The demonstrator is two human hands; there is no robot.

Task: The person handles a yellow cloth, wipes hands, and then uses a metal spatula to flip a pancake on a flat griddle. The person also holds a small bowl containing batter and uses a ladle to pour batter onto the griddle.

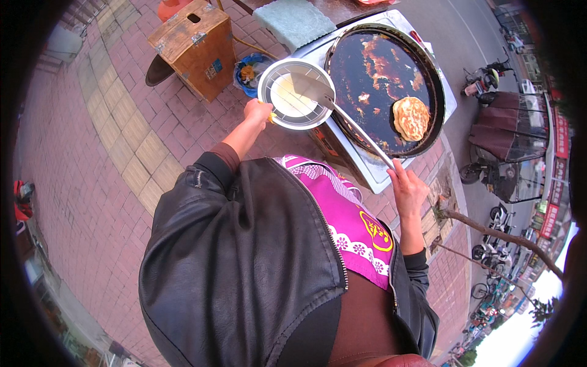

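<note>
At the near left rim of a round metal bowl (296, 123), my left hand (258, 113) grips the edge, with a bit of yellow material between hand and rim. Thin wires cross the bowl's top, and pale liquid (292, 97) shows beneath them. My right hand (409, 187) holds the long handle of a metal spatula (360, 130). Its broad blade lies over the bowl; whether it touches the wires, I cannot tell. To the right of the bowl is a large round black griddle pan (351, 87), oily and streaked with browned residue. One browned flatbread (411, 118) lies at its near right side.
The pan sits on a metal-topped stove (373, 176). A pale blue cloth (296, 23) lies beyond it. Left of the bowl stand a blue-lined waste bin (250, 75) and a wooden box (197, 50). A thin tree trunk (500, 234) rises at right, near a parked covered tricycle (509, 133).
</note>
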